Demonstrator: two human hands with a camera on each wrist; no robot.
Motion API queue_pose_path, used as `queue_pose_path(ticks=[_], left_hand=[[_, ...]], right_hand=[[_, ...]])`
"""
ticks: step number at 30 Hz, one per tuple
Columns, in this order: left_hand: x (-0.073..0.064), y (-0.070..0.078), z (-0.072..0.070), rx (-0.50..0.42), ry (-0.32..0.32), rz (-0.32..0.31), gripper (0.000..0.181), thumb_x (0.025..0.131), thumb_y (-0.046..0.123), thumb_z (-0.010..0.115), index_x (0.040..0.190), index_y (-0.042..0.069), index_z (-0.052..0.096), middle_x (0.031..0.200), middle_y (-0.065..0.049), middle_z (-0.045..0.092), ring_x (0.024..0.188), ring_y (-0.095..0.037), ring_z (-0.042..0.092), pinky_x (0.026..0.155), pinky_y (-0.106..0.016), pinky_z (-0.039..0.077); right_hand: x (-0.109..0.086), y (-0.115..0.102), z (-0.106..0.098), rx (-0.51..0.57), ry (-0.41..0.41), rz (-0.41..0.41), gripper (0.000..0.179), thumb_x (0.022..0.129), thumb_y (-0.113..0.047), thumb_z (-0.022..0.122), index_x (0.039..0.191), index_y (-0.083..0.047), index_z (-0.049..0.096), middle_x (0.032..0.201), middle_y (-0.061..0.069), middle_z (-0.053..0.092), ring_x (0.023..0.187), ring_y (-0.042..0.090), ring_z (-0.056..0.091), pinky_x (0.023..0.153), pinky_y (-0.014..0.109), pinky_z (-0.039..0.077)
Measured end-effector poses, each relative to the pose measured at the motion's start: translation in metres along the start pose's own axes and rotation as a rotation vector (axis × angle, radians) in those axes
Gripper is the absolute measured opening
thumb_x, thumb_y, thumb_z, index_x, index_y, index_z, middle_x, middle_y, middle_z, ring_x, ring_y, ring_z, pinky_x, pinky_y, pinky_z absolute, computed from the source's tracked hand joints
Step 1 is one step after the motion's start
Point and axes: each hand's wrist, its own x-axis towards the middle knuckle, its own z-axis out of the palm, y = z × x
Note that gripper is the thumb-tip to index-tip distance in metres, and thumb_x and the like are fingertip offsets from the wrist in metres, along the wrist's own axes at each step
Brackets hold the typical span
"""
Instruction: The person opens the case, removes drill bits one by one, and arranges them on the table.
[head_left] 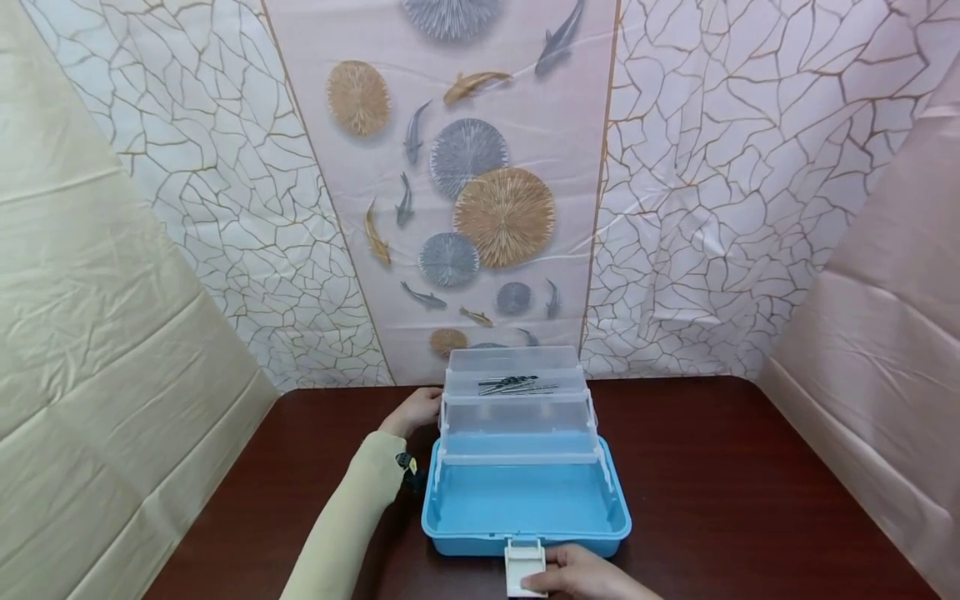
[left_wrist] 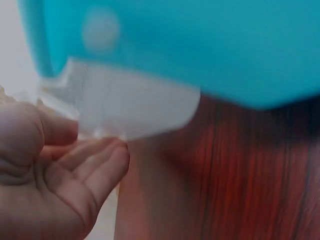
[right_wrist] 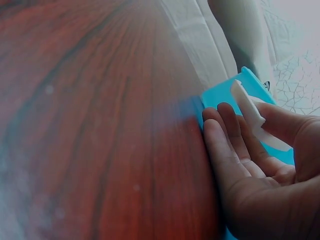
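A toolbox with a light blue base (head_left: 525, 500) stands on the table, its clear tiered trays (head_left: 517, 417) raised and leaning back. Several drill bits (head_left: 513, 384) lie in the upper tray. My left hand (head_left: 422, 408) is at the back left of the box. In the left wrist view, its thumb and fingers hold the edge of a translucent toolbox part (left_wrist: 135, 100). At the front, my right hand (head_left: 581, 573) pinches the white latch (head_left: 525, 567), thumb on its face and fingers behind. The latch (right_wrist: 250, 107) hangs outward from the front rim.
The dark red-brown table (head_left: 720, 483) extends on both sides of the box. A patterned cloth (head_left: 480, 167) hangs behind it, and plain pale cloth (head_left: 112, 400) slopes down at either side.
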Motion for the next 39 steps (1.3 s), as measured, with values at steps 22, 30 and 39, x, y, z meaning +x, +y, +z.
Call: queue_pose_path(ticks=[22, 30, 39], left_hand=[[-0.082, 0.003, 0.0, 0.02, 0.061, 0.12, 0.041, 0.11, 0.023, 0.043, 0.144, 0.002, 0.053, 0.145, -0.021, 0.053, 0.131, -0.039, 0.052, 0.103, -0.057, 0.043], [-0.117, 0.002, 0.01, 0.06, 0.076, 0.205, 0.046, 0.111, 0.03, 0.041, 0.148, 0.003, 0.049, 0.148, -0.018, 0.051, 0.138, -0.037, 0.044, 0.108, -0.058, 0.037], [-0.14, -0.002, 0.02, 0.092, 0.016, 0.242, 0.066, 0.105, 0.043, 0.052, 0.157, 0.005, 0.035, 0.157, -0.016, 0.038, 0.144, -0.035, 0.035, 0.11, -0.059, 0.034]], right_hand=[[0.002, -0.001, -0.004, -0.032, -0.082, -0.017, 0.028, 0.102, -0.019, 0.058, 0.117, 0.004, 0.065, 0.096, 0.001, 0.069, 0.085, 0.007, 0.066, 0.076, 0.022, 0.053], [0.001, -0.002, -0.004, -0.028, -0.116, -0.039, 0.03, 0.104, -0.015, 0.054, 0.121, 0.008, 0.062, 0.1, 0.003, 0.069, 0.09, 0.01, 0.066, 0.08, 0.025, 0.054], [0.002, -0.002, -0.005, 0.005, -0.155, -0.04, 0.031, 0.105, -0.014, 0.052, 0.123, 0.009, 0.061, 0.101, 0.002, 0.069, 0.091, 0.009, 0.067, 0.082, 0.025, 0.054]])
